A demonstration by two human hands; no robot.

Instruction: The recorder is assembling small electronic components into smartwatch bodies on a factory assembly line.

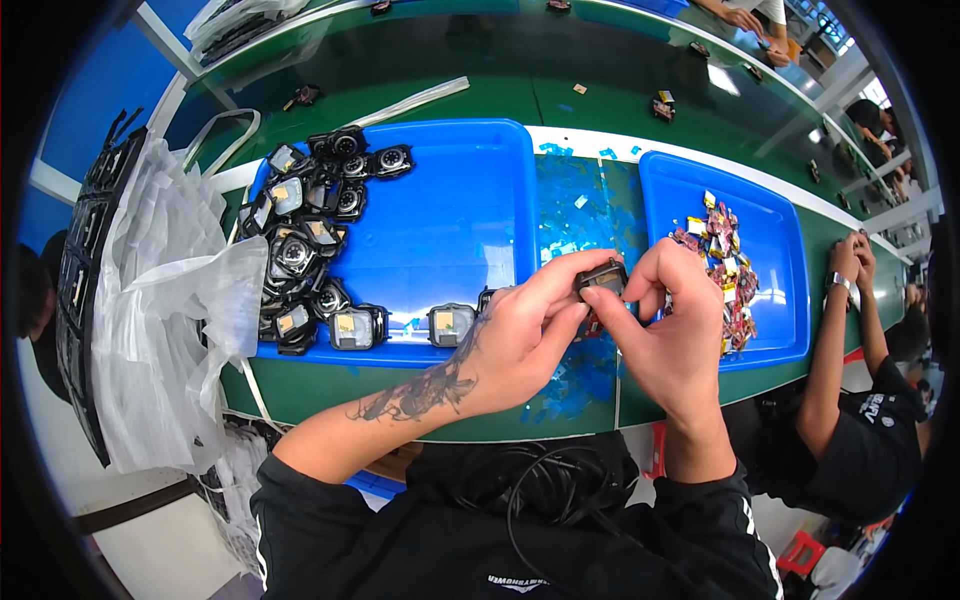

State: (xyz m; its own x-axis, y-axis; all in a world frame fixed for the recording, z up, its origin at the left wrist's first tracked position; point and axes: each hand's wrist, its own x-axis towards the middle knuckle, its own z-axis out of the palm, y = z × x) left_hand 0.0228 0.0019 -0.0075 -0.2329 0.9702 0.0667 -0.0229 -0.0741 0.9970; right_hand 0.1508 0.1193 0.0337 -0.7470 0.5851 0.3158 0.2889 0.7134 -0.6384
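Note:
In front of me, between the two trays, both hands hold a small black smartwatch case (602, 280). My left hand (525, 335) pinches it from the left with the thumb and fingers closed. On the other side my right hand (682, 320) has its thumb pressed on the case's near edge and its fingers curled. A bit of a reddish part shows just below the case, partly hidden by the hands. More black watch cases (293, 254) lie heaped in the left part of the large blue tray (430, 220). One case (452, 325) sits near my left wrist.
A smaller blue tray (785, 270) at the right holds a pile of small electronic modules (730, 240). Blue film scraps (575, 215) litter the green bench. Translucent plastic sheeting (160, 300) hangs at the left. Beyond runs a green conveyor (540, 90) with scattered parts. A co-worker's hands (850, 258) are at the right.

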